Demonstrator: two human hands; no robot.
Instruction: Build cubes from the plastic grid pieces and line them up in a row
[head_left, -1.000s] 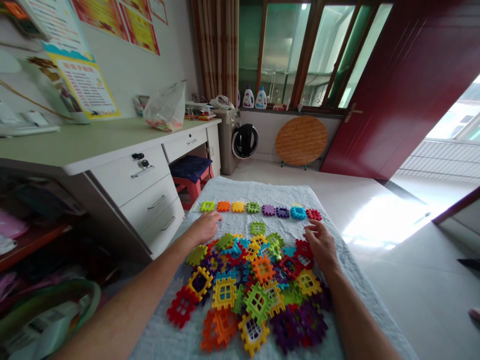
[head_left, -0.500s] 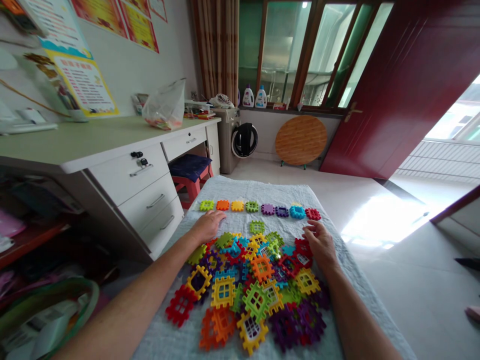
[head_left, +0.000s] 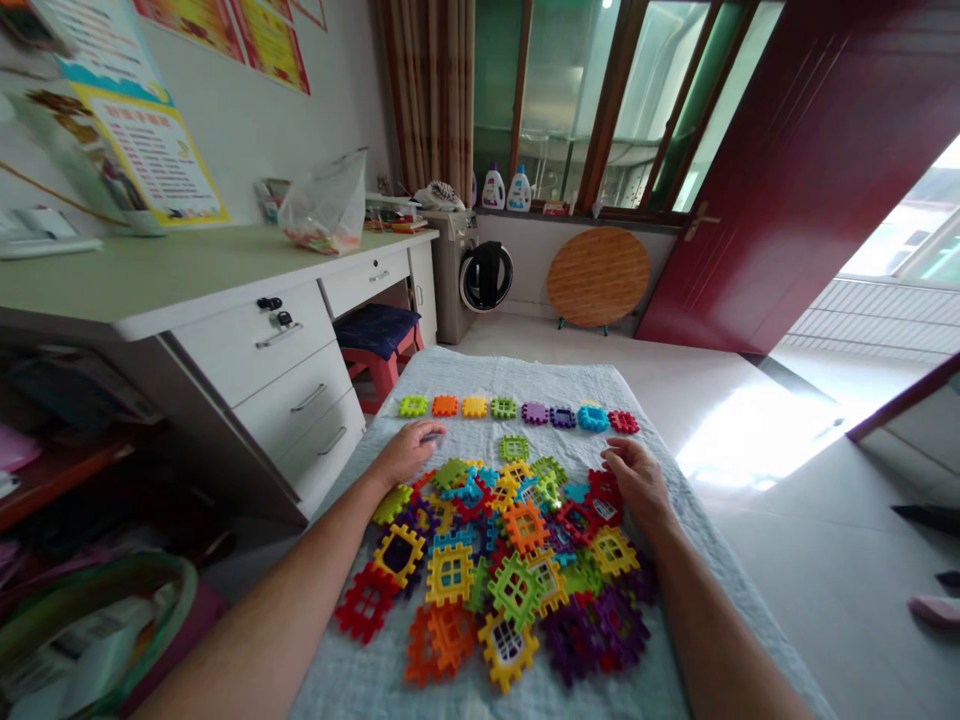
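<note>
My left hand [head_left: 409, 453] rests on the cloth at the left edge of a pile of plastic building tiles, fingers stretched out, holding nothing I can see. My right hand [head_left: 636, 475] is at the pile's right edge, beside a red tile [head_left: 604, 492], its fingers loosely bent and apart. The tiles have notched edges; many have window-like openings. Near the middle of the pile lie an orange tile [head_left: 525, 526] and a light green tile [head_left: 516, 590]. A single green tile [head_left: 514, 447] sits between the pile and a row of several tiles, which runs from a lime tile [head_left: 413, 406] to a red one [head_left: 623, 422].
A pale blue cloth [head_left: 525, 378] covers the table. To the left stand a desk [head_left: 225, 270] with drawers and a stool [head_left: 379, 332]. A bin [head_left: 176, 590] is at lower left. Beyond are a washing machine [head_left: 454, 270], a round wooden board [head_left: 598, 277] and a red door [head_left: 742, 180].
The view has shifted slightly. My left hand has drawn back a little from the row, with its fingers lifted somewhat. My right hand stays nearly in place, and the tiles keep their arrangement.
</note>
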